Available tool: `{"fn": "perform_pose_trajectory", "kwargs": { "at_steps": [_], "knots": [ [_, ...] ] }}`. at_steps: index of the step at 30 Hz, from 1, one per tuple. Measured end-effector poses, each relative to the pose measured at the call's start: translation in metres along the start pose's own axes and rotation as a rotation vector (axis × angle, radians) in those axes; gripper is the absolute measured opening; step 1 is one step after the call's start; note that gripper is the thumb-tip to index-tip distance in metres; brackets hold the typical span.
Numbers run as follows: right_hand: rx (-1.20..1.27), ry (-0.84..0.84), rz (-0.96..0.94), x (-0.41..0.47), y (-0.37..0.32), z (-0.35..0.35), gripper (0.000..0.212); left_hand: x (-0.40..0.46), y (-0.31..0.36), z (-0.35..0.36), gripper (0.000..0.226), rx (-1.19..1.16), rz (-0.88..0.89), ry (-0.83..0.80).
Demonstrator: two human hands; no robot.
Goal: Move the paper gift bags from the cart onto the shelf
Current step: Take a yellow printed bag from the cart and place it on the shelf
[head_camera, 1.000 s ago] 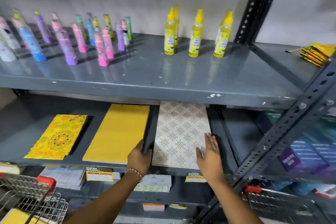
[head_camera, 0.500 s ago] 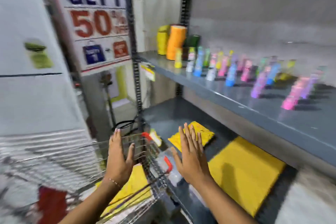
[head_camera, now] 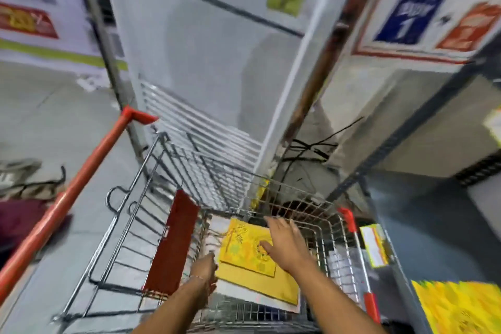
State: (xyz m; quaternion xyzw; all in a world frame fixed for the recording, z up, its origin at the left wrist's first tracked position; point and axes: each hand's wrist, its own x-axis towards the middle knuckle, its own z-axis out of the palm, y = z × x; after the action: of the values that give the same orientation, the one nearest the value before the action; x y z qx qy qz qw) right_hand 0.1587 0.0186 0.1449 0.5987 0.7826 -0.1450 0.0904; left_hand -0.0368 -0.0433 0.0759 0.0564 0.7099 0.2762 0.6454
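Note:
A wire shopping cart [head_camera: 189, 168] with a red handle fills the lower middle of the view. Flat paper gift bags lie stacked in its basket: a small yellow patterned bag [head_camera: 241, 247] rests on a larger plain yellow bag [head_camera: 260, 285]. My right hand [head_camera: 284, 244] is open, fingers spread, palm down on the patterned bag's right side. My left hand [head_camera: 206, 268] is at the stack's left edge; its fingers are blurred and partly hidden. The grey shelf [head_camera: 423, 230] is at the right, with a yellow patterned bag [head_camera: 461, 309] lying on it at the bottom right.
A white freezer cabinet [head_camera: 206, 57] stands just beyond the cart. A red flap [head_camera: 170, 244] hangs on the cart's child seat. Black cables [head_camera: 306, 149] trail behind the cart. The shelf's dark upright [head_camera: 401, 133] runs diagonally at the right, with promotional signs above.
My view swung left from the shelf down to the cart. Both hands left the white patterned bag on the shelf and came down into the cart's basket onto the yellow bags.

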Motion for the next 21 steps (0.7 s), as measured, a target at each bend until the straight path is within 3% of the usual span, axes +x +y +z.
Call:
{"fn": "perform_pose_trajectory", "kwargs": {
  "at_steps": [4, 9, 17, 21],
  "knots": [
    [-0.019, -0.221, -0.015, 0.048, 0.012, 0.043, 0.07, 0.043, -0.015, 0.022, 0.035, -0.079, -0.159, -0.007],
    [-0.036, -0.363, -0.019, 0.099, 0.037, 0.097, 0.071, 0.092, -0.031, 0.066, 0.032, -0.19, -0.227, -0.006],
    [-0.062, -0.418, 0.022, 0.159, 0.079, 0.176, 0.105, 0.163, -0.046, 0.12, 0.036, -0.391, -0.369, 0.036],
    [-0.07, -0.368, 0.039, 0.164, 0.088, 0.193, 0.104, 0.17, -0.047, 0.13, 0.03, -0.387, -0.385, 0.038]
  ]
}}
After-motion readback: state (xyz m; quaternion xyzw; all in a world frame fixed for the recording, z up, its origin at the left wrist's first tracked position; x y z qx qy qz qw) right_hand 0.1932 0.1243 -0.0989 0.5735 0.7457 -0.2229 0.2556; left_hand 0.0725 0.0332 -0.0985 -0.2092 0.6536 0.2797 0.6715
